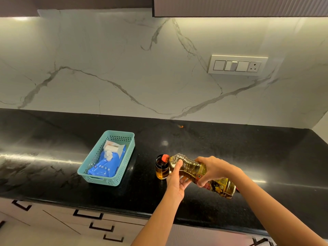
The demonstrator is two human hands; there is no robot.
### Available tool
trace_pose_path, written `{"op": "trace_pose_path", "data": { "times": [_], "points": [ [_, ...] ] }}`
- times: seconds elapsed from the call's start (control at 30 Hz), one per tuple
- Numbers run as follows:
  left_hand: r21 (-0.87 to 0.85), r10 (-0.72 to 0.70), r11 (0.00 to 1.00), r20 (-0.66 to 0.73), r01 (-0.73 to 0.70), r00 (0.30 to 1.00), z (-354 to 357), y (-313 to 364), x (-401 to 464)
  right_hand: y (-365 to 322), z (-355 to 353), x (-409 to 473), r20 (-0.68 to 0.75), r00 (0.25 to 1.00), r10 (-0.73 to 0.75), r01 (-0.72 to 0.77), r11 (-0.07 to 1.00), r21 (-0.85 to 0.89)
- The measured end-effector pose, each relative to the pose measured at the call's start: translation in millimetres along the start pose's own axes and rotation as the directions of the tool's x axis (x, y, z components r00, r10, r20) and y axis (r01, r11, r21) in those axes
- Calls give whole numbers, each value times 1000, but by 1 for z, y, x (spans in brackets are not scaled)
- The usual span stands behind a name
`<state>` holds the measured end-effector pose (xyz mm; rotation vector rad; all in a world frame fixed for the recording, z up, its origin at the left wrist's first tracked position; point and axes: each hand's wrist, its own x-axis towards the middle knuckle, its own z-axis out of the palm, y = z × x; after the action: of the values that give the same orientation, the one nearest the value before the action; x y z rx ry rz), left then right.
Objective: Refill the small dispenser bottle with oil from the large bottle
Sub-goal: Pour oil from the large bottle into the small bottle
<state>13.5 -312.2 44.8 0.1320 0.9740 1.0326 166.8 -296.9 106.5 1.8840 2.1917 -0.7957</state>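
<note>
A large clear oil bottle [190, 168] with a red spout and a yellow-red label is tipped almost flat, its mouth right over the small amber dispenser bottle [161, 170]. The small bottle stands upright on the black counter with its top off and is partly filled with golden oil. My right hand [213, 170] grips the large bottle around its middle from above. My left hand [176, 180] holds the same bottle from below near its neck, just right of the small bottle.
A teal plastic basket [92, 173] with a blue packet and white items inside sits on the counter [53, 157] to the left. A marble wall with a switch panel [237, 65] rises behind. Drawers with black handles lie below the counter's front edge.
</note>
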Motion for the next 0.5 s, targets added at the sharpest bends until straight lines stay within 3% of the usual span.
{"op": "trace_pose_path", "data": {
  "times": [0.5],
  "points": [
    [-4, 6, 1000, -3, -6, 1000, -2, 0, 2, 2, 2, 3, -3, 1000, -12, 12, 1000, 2]
  ]
}}
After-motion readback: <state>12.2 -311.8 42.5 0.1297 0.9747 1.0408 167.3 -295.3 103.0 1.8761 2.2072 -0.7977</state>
